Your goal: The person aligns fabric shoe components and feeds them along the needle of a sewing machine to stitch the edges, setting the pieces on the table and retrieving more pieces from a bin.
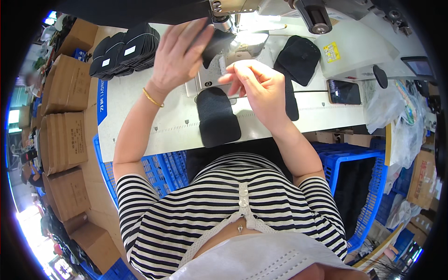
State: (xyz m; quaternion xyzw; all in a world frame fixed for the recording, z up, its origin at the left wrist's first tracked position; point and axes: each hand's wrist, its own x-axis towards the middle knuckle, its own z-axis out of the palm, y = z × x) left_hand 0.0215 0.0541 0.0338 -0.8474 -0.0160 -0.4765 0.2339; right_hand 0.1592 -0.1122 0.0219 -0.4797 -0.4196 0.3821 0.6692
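Note:
My left hand (181,57) is raised at the left of the sewing machine head (228,25), its fingers stretched out and slightly blurred. Beside its fingertips a black fabric piece (217,48) lies at the lit needle area. My right hand (261,88) hovers just right of it with curled fingers; anything between the fingertips is too small or hidden to make out. Below both hands a black, rounded fabric piece (217,116) lies flat at the table's front edge, touched by neither. More black pieces (298,59) lie overlapped to the right of the machine, partly behind my right hand.
Tied stacks of black pieces (135,46) stand at the table's back left. A phone (344,92) lies on the right of the white table (172,128). Blue crates (357,156) sit below the table, cardboard boxes (65,142) along the left, plastic bags (387,107) at right.

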